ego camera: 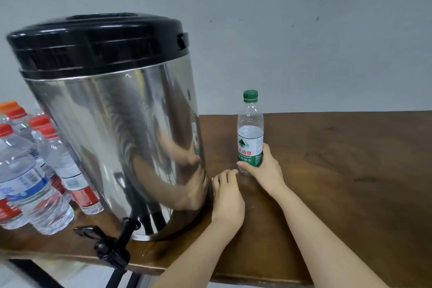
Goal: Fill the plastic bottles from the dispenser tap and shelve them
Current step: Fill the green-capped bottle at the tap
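Observation:
A clear plastic bottle with a green cap and green label (pixel 250 133) stands upright on the brown wooden table (pixel 350 159), about three-quarters full of water. My right hand (pixel 264 168) is wrapped around its lower part. My left hand (pixel 226 192) rests palm down on the table just left of the bottle, fingers loosely curled, holding nothing. A large steel dispenser with a black lid (pixel 112 112) stands at the left. Its black tap (pixel 109 248) juts out over the table's front edge.
Several clear water bottles with red and orange caps (pixel 35 170) stand crowded on the table left of the dispenser. A plain grey wall (pixel 304 30) rises behind the table. The table's front edge runs along the bottom of the view.

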A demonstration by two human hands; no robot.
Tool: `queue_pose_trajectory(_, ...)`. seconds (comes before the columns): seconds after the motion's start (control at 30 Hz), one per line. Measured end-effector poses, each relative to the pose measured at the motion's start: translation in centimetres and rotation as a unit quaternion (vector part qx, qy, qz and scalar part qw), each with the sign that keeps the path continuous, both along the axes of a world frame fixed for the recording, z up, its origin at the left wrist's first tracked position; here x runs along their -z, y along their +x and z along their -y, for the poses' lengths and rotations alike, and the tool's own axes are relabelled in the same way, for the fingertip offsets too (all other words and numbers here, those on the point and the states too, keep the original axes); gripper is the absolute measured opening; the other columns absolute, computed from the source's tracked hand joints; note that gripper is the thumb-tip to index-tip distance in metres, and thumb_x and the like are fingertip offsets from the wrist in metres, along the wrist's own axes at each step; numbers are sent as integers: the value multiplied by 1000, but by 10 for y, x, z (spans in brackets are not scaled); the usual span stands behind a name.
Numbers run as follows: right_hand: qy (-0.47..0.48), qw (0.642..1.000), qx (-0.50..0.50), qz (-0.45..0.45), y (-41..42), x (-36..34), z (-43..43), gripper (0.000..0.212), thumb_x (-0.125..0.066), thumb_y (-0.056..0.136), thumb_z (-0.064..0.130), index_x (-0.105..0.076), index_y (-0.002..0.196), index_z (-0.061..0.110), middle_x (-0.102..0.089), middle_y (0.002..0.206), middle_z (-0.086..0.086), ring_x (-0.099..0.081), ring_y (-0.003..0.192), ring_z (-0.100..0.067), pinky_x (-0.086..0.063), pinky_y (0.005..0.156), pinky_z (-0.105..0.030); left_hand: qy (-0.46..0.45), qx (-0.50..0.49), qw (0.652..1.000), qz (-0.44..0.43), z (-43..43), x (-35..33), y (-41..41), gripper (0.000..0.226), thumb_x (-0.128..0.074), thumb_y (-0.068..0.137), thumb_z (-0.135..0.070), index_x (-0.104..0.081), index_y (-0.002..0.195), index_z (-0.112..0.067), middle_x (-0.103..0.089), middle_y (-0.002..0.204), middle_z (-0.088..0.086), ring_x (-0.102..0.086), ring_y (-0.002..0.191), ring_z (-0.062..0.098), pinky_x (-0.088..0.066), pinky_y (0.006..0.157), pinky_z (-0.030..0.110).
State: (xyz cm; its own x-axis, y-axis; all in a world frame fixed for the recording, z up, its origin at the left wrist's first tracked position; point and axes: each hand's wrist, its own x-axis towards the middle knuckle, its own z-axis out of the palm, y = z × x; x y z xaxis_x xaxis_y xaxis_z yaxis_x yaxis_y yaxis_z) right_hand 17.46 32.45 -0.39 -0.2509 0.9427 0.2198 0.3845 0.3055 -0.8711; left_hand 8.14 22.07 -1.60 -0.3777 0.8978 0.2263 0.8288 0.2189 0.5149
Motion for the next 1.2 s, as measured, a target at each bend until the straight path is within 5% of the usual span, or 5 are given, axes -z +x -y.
queue_pose_trajectory(0.27,-17,999,40,26,51,-12,90,73,-80,77,39,-38,134,23,-58,131,5,-55,106,-6,-46,88,-24,70,89,984,140,63,-5,6,37,-43,106,-29,-44,141,-21,-44,146,-3,-36,135,13,-24,107,18)
queue_pose_trajectory(0.67,-26,1000,-6,-4,4,-9,289,79,-85,60,46,-44,127,42,-68,108,22,-65,99,1,-57,86,-36,220,232,877,359,212,-51,-32,76,-75,79,-42,-36,142,-27,-55,136,-12,-55,122,1,-47,98,19)
queue_pose_trajectory(0.97,12,976,-128,175,-27,-5,339,64,-76,83,31,-44,139,36,-56,136,15,-52,120,-1,-42,104,-26,260,115,892,351,278,-26,-90,82,-90,67,-34,-43,134,-39,-64,120,-14,-61,113,7,-51,99,38)
queue_pose_trajectory(1.1,96,990,-49,85,-36,-41,334,15,-59,97,27,-61,110,31,-66,93,13,-61,80,0,-47,79,-22,234,86,919,305,292,-5,-113,81,-89,71,-30,-38,132,-45,-60,127,-16,-57,115,5,-50,99,38)
queue_pose_trajectory(1.2,142,987,-48,65,-57,-69,334,17,-53,96,41,-63,103,28,-62,83,14,-57,73,0,-50,75,-25,228,72,931,277,295,7,-120,81,-90,70,-27,-37,124,-56,-55,126,-29,-54,115,-4,-49,96,30)
